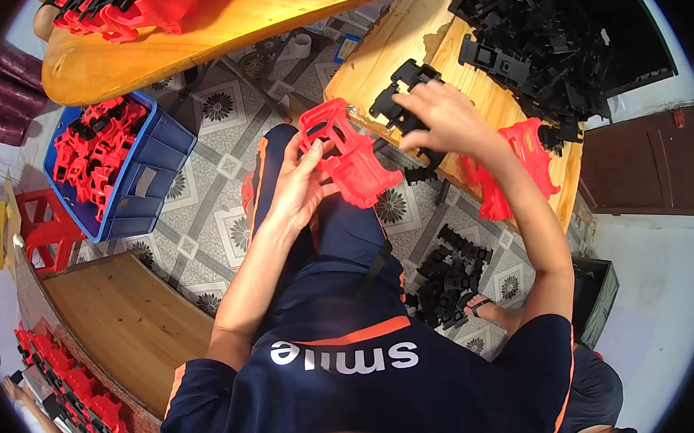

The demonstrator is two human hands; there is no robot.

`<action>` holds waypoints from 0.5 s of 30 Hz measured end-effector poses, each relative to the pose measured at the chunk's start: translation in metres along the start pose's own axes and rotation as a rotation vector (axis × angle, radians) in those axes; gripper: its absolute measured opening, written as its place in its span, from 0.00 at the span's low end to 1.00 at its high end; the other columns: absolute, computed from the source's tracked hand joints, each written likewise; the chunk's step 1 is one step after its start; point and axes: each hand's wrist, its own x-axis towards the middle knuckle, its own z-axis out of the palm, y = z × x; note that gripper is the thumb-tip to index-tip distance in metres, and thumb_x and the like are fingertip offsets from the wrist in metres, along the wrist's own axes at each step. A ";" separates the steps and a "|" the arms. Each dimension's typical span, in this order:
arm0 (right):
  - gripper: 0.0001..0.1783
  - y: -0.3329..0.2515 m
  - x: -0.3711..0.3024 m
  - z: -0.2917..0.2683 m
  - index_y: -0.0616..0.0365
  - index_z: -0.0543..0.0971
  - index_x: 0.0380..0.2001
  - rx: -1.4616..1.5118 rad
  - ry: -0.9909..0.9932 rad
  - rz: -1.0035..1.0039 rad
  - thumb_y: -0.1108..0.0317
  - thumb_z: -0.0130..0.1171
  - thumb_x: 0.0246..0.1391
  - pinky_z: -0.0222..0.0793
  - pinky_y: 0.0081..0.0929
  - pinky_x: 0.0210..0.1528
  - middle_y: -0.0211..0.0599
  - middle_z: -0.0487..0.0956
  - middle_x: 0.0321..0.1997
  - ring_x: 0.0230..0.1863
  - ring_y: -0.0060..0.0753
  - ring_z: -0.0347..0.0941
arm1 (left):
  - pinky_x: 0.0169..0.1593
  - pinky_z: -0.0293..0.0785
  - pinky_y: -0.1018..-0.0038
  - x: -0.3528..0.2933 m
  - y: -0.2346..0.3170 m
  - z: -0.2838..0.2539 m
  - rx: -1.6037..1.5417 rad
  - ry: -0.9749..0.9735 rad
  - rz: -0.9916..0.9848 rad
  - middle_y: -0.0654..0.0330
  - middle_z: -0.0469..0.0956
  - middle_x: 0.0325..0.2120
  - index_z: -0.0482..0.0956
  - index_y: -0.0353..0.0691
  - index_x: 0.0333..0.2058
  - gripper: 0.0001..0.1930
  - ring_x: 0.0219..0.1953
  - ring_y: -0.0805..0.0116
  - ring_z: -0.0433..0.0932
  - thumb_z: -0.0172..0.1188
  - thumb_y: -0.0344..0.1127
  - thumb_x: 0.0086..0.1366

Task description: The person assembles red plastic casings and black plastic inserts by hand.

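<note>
My left hand point(305, 177) is closed around the edge of a red plastic frame point(361, 169) with cut-out openings, held above my lap. The fingers sit behind it and the thumb is in front. At the near end of the wooden table, my right hand point(454, 123) is over black plastic parts point(409, 76), its fingers stretched out and its thumb apart. Whether the fingertips touch a part, I cannot tell. Another red plastic frame point(519, 168) lies on the table edge under my right forearm.
A large heap of black parts point(535, 53) covers the table's far right. More black parts point(451, 276) lie on the tiled floor. At left stand a blue crate point(167, 144) of red pieces, a red stool point(48, 232) and a wooden bench point(107, 304). Other people are nearby.
</note>
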 end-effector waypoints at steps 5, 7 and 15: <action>0.29 -0.012 0.003 0.016 0.61 0.71 0.53 0.153 -0.115 0.348 0.69 0.62 0.45 0.72 0.32 0.42 0.42 0.78 0.37 0.40 0.40 0.78 | 0.46 0.79 0.42 -0.005 -0.003 -0.001 -0.016 0.027 0.002 0.48 0.67 0.56 0.53 0.49 0.63 0.30 0.52 0.49 0.76 0.58 0.42 0.68; 0.25 0.003 -0.005 0.021 0.65 0.69 0.53 0.827 0.043 0.572 0.72 0.60 0.51 0.74 0.26 0.41 0.40 0.82 0.40 0.39 0.29 0.79 | 0.45 0.79 0.41 -0.007 -0.004 0.000 -0.014 0.024 0.011 0.50 0.69 0.54 0.59 0.49 0.61 0.27 0.50 0.52 0.78 0.58 0.42 0.68; 0.17 0.043 -0.001 0.024 0.62 0.83 0.38 0.142 0.061 0.567 0.60 0.64 0.52 0.70 0.37 0.49 0.46 0.79 0.39 0.46 0.49 0.74 | 0.46 0.79 0.41 -0.007 -0.003 0.002 -0.051 0.023 0.004 0.51 0.70 0.53 0.60 0.48 0.60 0.26 0.50 0.52 0.78 0.58 0.41 0.68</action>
